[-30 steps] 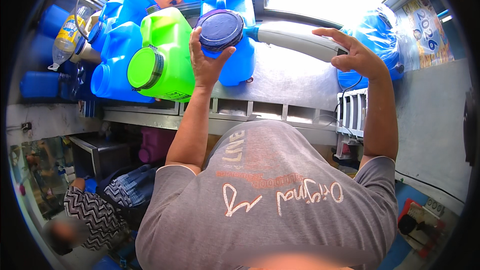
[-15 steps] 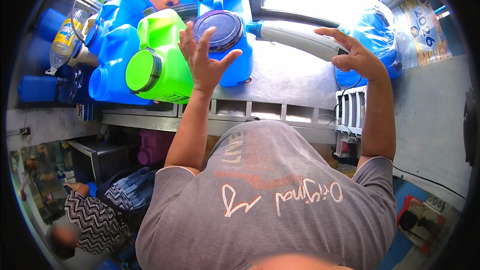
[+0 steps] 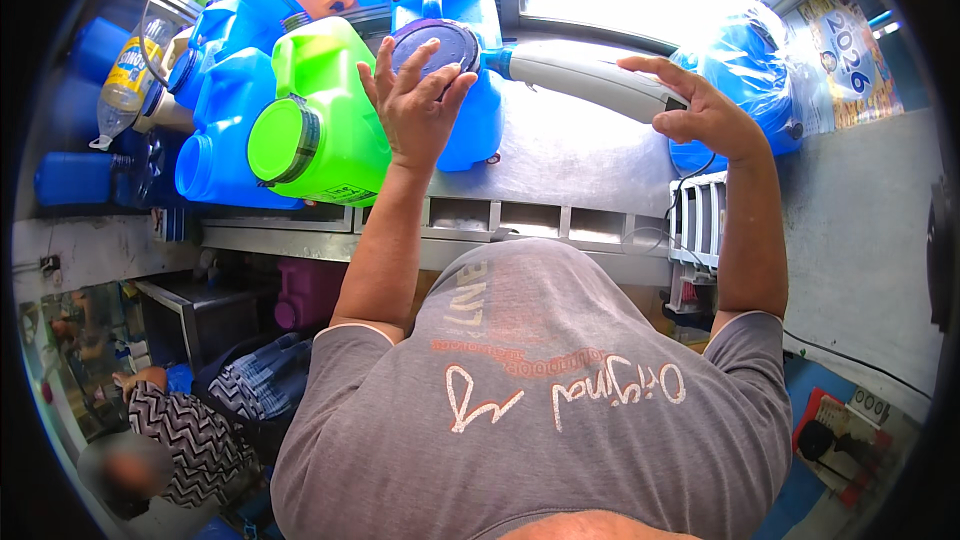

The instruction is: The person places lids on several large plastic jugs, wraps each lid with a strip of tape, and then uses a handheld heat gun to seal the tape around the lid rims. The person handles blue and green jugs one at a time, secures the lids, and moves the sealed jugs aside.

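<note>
A blue water jug (image 3: 468, 130) stands on the metal counter with its wide dark-blue lid (image 3: 425, 38) toward me. My left hand (image 3: 418, 110) is raised in front of that lid, open with fingers bent and apart; whether the fingertips touch it I cannot tell. My right hand (image 3: 705, 112) grips the rear end of a white heat gun (image 3: 590, 80). Its blue nozzle (image 3: 497, 63) points left at the lid's side, close to it. Just left of my left hand is a green jug (image 3: 345, 110), its green lid (image 3: 283, 140) ringed by a dark band.
More blue jugs (image 3: 238, 110) and a clear plastic bottle (image 3: 128, 85) crowd the left. A plastic-wrapped blue container (image 3: 745, 70) sits behind my right hand. The metal counter (image 3: 590, 155) has a slotted front edge. Another person (image 3: 195, 440) is at lower left.
My left hand has tilted right, its fingers drawing closer together across the lid. The heat gun and my right hand have shifted slightly left, bringing the nozzle nearer the lid.
</note>
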Motion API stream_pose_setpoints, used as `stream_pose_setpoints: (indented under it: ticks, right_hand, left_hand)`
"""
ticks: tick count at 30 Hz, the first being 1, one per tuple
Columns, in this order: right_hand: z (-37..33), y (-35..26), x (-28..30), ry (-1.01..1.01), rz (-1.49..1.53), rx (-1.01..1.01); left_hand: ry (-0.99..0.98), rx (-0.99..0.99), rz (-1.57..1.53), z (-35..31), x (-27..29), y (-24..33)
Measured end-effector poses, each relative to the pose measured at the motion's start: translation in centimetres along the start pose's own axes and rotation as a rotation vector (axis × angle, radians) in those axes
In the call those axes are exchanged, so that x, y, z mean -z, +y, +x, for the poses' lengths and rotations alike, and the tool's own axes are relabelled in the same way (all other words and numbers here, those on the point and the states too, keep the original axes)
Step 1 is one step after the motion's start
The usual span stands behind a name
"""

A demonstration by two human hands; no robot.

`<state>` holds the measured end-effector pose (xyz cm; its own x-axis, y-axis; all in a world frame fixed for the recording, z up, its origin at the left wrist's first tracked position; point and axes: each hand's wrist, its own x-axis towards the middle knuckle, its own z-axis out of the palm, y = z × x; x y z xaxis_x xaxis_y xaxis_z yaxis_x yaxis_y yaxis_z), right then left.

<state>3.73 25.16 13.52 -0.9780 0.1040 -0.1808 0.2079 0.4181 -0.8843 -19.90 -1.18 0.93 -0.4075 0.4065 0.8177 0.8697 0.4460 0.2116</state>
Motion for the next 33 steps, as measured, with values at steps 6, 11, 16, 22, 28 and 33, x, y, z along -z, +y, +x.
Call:
stream_pose_setpoints:
  ticks: [6,11,16,22,28,33]
  right_hand:
    - [0.2,0.0,-0.3,-0.001,-0.008,-0.010]
    - [0.1,-0.2,-0.5,0.010,-0.050,-0.030]
    - [0.1,-0.8,-0.8,-0.026,-0.094,-0.034]
    - [0.5,-1.9,-1.6,-0.054,-0.133,0.045]
    - [0.6,-3.1,-2.2,-0.080,-0.143,0.081]
    - [0.7,-4.0,-2.5,-0.100,-0.154,0.070]
  left_hand:
    - [-0.005,-0.008,0.007,0.2,0.1,-0.1]
    - [0.095,0.140,-0.321,-0.7,1.2,-1.3]
    - [-0.046,0.241,-0.376,-2.3,1.8,-3.2]
    - [-0.054,0.259,-0.449,-2.7,1.3,-4.7]
    - [-0.047,0.268,-0.475,-2.6,1.5,-5.0]
    - [-0.034,0.257,-0.455,-2.7,1.3,-5.2]
